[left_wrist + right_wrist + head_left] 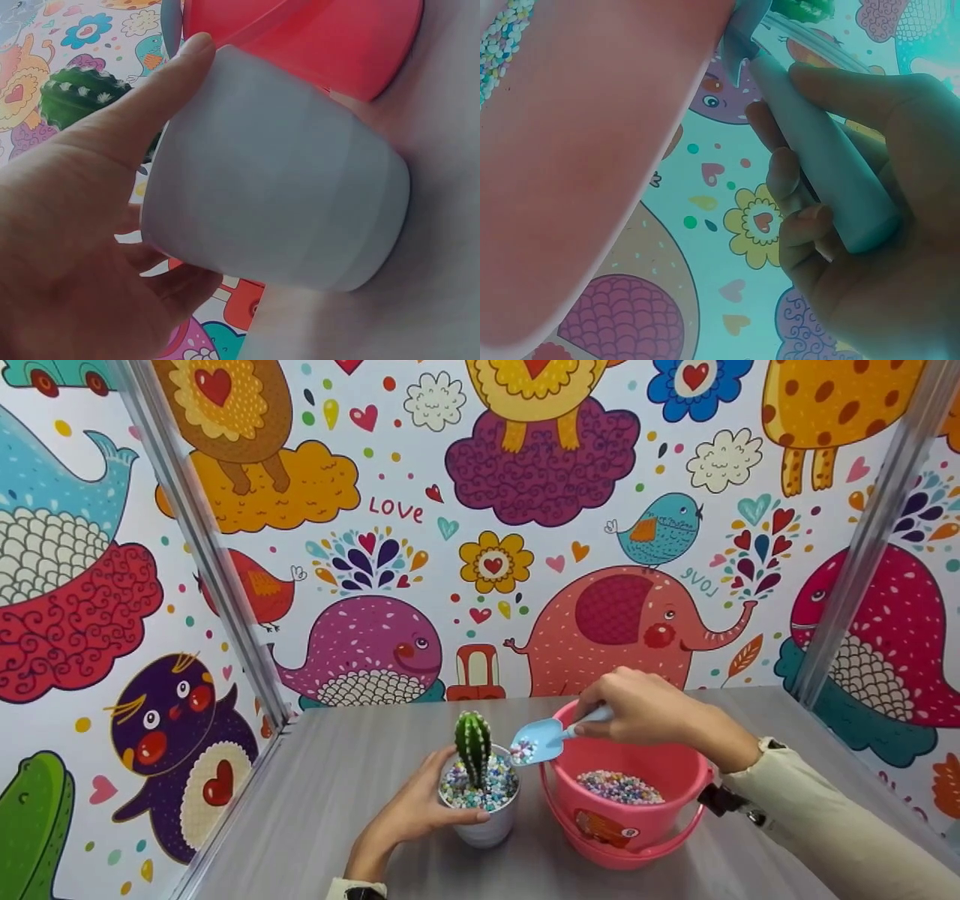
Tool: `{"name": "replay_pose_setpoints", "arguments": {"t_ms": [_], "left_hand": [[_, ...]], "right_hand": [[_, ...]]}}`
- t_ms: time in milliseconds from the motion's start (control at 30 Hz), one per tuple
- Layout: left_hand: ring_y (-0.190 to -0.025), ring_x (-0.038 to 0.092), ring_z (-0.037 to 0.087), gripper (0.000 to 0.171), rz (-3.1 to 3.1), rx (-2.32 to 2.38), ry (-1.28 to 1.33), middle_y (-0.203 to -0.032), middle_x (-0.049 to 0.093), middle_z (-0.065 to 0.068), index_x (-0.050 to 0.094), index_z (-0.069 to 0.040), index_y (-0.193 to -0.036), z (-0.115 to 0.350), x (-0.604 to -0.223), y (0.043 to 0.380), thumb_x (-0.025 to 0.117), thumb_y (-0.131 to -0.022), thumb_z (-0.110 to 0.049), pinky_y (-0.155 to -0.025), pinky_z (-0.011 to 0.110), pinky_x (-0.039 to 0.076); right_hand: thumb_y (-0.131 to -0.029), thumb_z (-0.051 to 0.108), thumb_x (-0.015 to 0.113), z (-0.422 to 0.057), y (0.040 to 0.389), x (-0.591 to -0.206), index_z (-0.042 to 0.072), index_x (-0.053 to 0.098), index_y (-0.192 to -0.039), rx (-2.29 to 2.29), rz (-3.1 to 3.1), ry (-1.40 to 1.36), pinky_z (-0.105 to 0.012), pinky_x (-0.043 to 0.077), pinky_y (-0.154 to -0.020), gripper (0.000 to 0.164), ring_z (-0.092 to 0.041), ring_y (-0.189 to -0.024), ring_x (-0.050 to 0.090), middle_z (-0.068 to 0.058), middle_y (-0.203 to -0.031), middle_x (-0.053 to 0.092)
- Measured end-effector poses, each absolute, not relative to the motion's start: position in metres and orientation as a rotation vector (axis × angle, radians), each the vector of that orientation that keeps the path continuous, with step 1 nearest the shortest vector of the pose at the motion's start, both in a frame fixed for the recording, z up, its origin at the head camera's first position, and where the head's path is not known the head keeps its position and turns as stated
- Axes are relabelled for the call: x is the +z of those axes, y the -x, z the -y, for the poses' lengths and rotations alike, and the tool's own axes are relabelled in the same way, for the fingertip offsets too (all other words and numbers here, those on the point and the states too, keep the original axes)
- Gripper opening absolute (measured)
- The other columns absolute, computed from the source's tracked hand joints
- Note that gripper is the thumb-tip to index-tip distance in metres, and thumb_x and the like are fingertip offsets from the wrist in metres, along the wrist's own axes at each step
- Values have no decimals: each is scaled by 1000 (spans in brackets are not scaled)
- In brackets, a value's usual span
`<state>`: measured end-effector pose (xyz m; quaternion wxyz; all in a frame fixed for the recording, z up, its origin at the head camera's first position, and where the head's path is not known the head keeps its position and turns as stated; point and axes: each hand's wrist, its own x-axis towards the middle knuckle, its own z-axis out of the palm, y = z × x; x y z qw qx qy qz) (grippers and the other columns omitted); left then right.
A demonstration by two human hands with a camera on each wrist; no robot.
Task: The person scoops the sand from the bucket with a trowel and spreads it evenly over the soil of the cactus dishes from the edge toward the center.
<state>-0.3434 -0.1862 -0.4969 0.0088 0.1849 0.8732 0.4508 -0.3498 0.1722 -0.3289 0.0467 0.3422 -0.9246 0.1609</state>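
Note:
A green cactus (pixel 472 739) stands in a white pot (pixel 486 832), its top covered with small multicoloured pebbles (pixel 499 784). My left hand (pixel 411 808) grips the pot near its rim, thumb along the front and fingers round the far side. In the left wrist view the plain pot wall (pixel 277 172) fills the middle. By its handle, my right hand (pixel 643 711) holds a light-blue toy shovel (pixel 546 741). A few pebbles lie in the shovel's blade, which points left and overlaps the gap between bucket and pot. The handle (pixel 821 161) lies across my right fingers.
A pink bucket (pixel 667 823) stands right of the pot on the grey table (pixel 315 795), with more pebbles (pixel 619 787) at its bottom and its bail hanging in front. Panels printed with cartoon animals enclose the back and sides, joined by metal posts (pixel 202 536).

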Motion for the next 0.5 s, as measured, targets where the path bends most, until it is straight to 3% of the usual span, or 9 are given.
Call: {"name": "replay_pose_setpoints", "arguments": {"t_ms": [500], "left_hand": [[-152,45,43,112,-2712,1414,-568,-168,44,16,41,-17,-165,186,-495,343,96,-75,-53,-123,74,36]], "right_hand": [[-90,27,90,-152,334,-331,21,87,-107,357,2793,-985,-24,60,-68,18,-11,-86,74,8,-97,83]]}}
